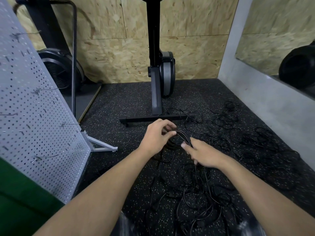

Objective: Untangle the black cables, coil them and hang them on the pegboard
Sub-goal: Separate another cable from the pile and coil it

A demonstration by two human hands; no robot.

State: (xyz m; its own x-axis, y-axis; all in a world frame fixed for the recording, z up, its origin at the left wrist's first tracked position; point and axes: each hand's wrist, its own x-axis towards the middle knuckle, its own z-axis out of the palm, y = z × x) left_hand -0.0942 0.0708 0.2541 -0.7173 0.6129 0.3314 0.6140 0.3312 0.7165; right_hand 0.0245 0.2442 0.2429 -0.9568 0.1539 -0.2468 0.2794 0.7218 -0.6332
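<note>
A coil of black cable (181,137) is held up over the floor between both hands. My left hand (156,135) grips its upper left side, thumb and fingers curled round the loops. My right hand (202,155) holds the coil's lower right side, and a strand runs down from under its fingers. Below and to the right, a tangle of black cables (201,193) lies spread across the speckled rubber floor, with more loose loops (265,142) at the right. The grey pegboard (34,108) stands tilted at the left, with several thin wire hooks (43,157) sticking out.
A black rowing machine stands upright straight ahead, its foot bar (153,118) on the floor just beyond my hands. A black fan (59,70) sits behind the pegboard. The pegboard's grey foot (102,147) juts out on the floor. A grey wall ledge (272,103) runs along the right.
</note>
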